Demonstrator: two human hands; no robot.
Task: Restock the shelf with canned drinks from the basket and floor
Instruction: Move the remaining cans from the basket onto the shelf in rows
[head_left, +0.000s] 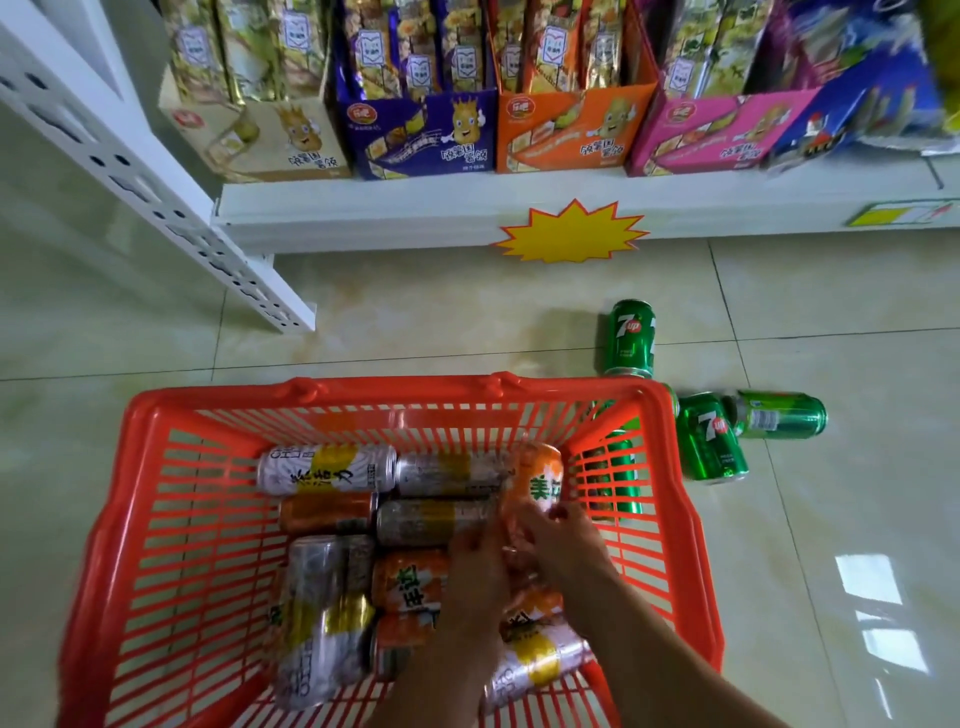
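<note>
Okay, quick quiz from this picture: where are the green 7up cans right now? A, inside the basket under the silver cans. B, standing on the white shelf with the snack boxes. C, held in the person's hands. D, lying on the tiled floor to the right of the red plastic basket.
D: the green 7up cans lie on the tiled floor just right of the red plastic basket, none on the shelf or in a hand.

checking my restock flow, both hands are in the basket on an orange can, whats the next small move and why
Probably lift the orange can out of the red basket: both the left hand and right hand already reach it, and it sits atop the other cans.
</note>
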